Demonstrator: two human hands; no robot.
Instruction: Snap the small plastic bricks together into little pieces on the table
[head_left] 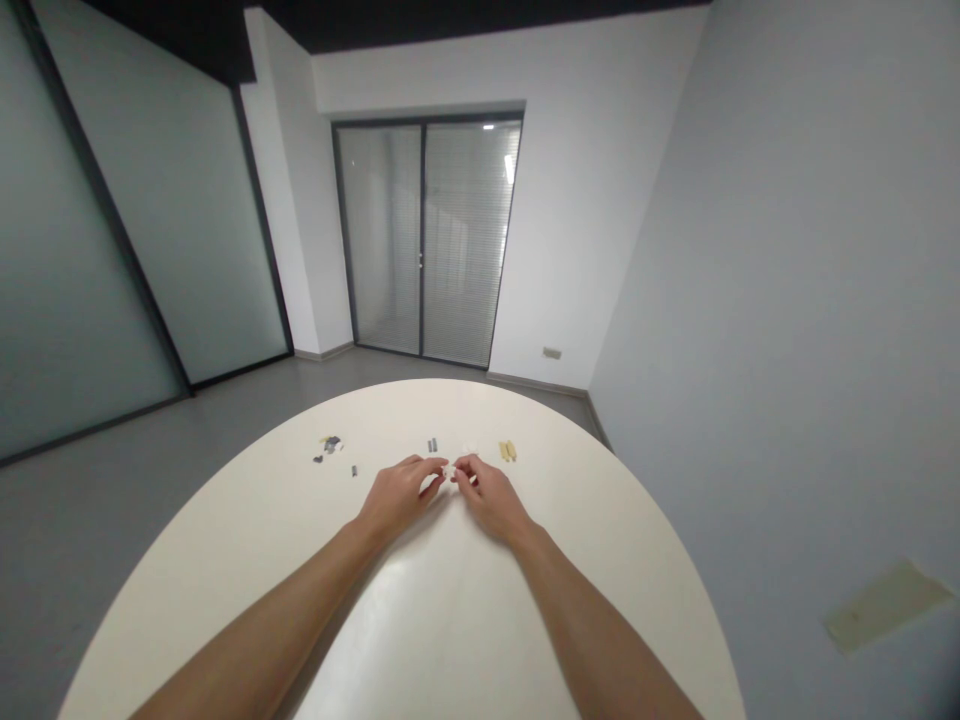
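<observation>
My left hand [401, 494] and my right hand [489, 496] meet near the far part of a round white table [420, 640]. Both pinch a tiny white piece [450, 471] between their fingertips. The piece is too small to name exactly. A small grey piece [432, 444] lies just beyond my left hand. Beyond my right hand rest a faint white piece [470, 448] and two tan pieces [508, 451].
A small cluster of dark grey and tan bits [329, 446] and one lone grey bit [354, 469] lie to the left on the table. Behind the table are a grey floor, a glass sliding door [427, 240] and white walls.
</observation>
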